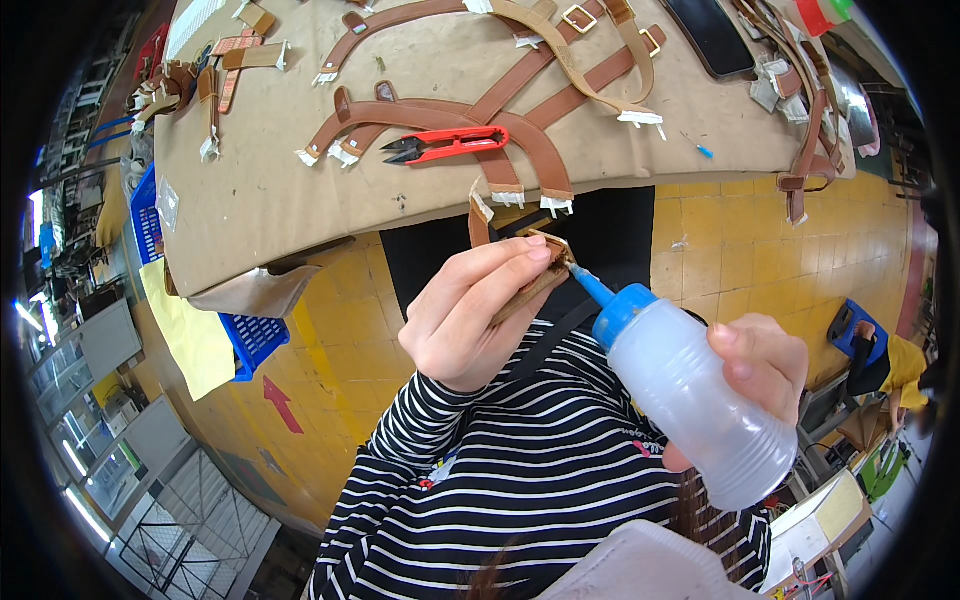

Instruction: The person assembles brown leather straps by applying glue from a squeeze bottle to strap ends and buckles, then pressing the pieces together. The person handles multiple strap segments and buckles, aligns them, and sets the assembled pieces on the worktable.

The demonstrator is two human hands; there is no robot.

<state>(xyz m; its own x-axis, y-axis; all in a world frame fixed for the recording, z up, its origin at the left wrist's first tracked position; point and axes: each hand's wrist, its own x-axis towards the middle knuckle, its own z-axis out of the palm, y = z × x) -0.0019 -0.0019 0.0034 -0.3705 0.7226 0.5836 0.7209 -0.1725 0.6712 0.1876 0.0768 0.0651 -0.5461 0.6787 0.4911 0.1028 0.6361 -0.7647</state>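
In my left hand (478, 305) I grip a brown leather strap (540, 286), its open end turned up toward the right. My right hand (752, 378) is wrapped round a translucent plastic squeeze bottle (690, 385) with a blue cap. The bottle is tilted, and its blue nozzle (588, 284) meets the strap end or lies right beside it; I cannot tell if it touches. Beyond my hands, red-handled thread snips (445, 145) lie on top of several brown straps (420, 115) with white-edged ends.
The table (280, 200) has a beige cover. More straps (815, 130) with buckles and a black phone (708, 38) lie on its far right. A blue basket (255, 340) with yellow paper (190, 330) stands at the left. Another person (895, 365) is at the far right.
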